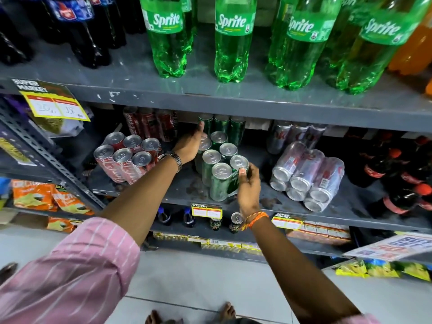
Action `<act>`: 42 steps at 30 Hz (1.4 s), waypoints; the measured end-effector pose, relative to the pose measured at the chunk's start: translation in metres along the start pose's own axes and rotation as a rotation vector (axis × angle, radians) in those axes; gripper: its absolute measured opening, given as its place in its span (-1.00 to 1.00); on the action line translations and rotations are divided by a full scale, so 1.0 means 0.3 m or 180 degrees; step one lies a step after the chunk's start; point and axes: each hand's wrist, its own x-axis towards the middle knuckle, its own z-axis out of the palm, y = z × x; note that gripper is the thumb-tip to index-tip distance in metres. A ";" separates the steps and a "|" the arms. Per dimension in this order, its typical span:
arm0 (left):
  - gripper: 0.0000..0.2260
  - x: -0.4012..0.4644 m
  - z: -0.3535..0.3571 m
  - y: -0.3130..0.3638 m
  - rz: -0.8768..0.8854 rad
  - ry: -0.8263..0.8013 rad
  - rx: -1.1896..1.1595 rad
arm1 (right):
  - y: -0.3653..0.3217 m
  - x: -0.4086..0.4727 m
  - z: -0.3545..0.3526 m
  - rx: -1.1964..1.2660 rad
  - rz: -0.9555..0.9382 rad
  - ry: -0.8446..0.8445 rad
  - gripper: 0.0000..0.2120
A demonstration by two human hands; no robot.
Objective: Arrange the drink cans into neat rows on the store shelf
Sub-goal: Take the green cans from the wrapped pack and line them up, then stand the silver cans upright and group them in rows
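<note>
At the front edge of the grey metal shelf [280, 202], the right hand [247, 185] pinches the near corner of the green can pack [219, 169], thumb on a can's rim. The pack, six smooth cans in clear film, stands upright in the shelf's middle. The left hand [190, 146] lies against its far left side, thumb up; its fingers are hidden, so I cannot tell their grip. A red can pack [127, 157] stands near on the left, and a silver can pack [308, 176] lies on its side at the right. Loose green cans [222, 125] stand just behind.

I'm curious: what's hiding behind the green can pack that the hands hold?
Three more green cans stand behind the green can pack; farther back is dark and covered.
</note>
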 end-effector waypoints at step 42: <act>-0.60 -0.240 0.108 0.121 0.1274 0.0774 -0.1096 | -0.274 0.180 -0.251 -0.0582 -0.0389 0.1125 -0.76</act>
